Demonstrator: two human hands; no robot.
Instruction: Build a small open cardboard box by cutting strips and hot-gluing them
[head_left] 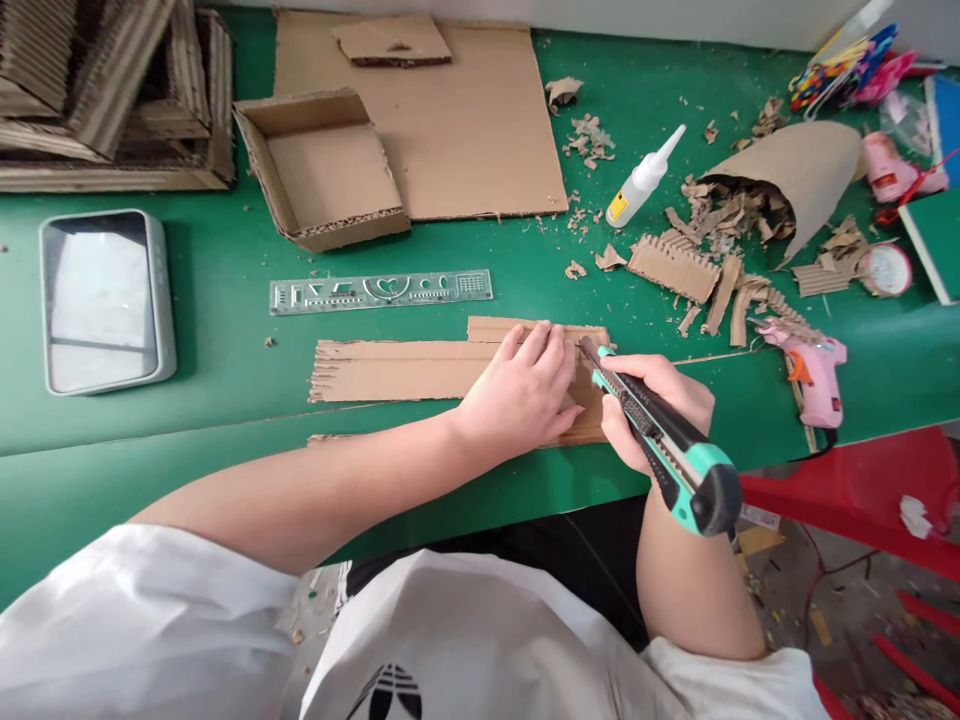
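My right hand (652, 405) is closed round a black and teal utility knife (660, 440). The knife's tip end meets the right part of a small cardboard strip (487, 329), close to my left fingertips. My left hand (521, 385) presses down on the cardboard from above, its fingers stretched toward the strip's far edge and the thumb apart. Beneath it, a longer cardboard strip (390, 371) with a ragged left end reaches out to the left. The blade itself is hard to make out. More cardboard shows under and below my left hand, partly hidden by my forearm.
Beyond the strips lie a clear ruler (380, 292), an open cardboard box (326, 175) and a cardboard sheet (480, 130). To the right are a glue bottle (637, 190), cardboard scraps (675, 268) and a pink glue gun (817, 375). A framed screen (105, 300) lies left.
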